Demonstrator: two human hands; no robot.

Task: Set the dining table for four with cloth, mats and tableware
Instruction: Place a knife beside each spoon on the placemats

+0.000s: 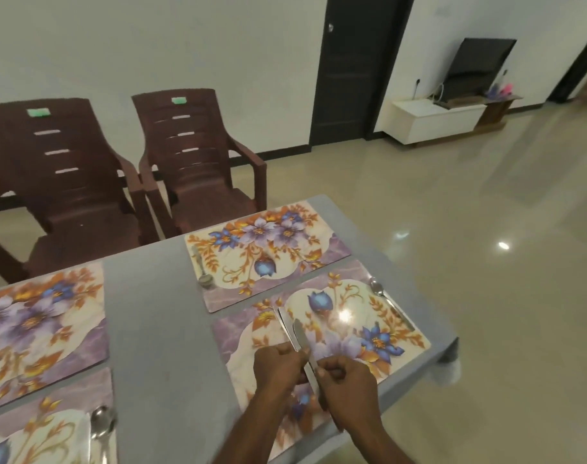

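Observation:
A grey cloth (158,313) covers the table, and several floral mats lie on it. Over the near right mat (349,316) both my hands hold table knives. My left hand (278,363) grips a bunch of knives (285,324) whose blades point away from me. My right hand (345,380) pinches the handle of one knife (300,336) among them. A spoon (385,298) lies on that mat's right edge. Another spoon (201,266) rests on the left edge of the far right mat (268,249). A third spoon (101,426) lies on the near left mat (51,426).
Two brown plastic chairs (191,169) stand behind the table's far side. The far left mat (41,323) bears no cutlery. The table's right edge (449,346) drops to a glossy tiled floor. A dark door and a low white cabinet with a screen stand at the back.

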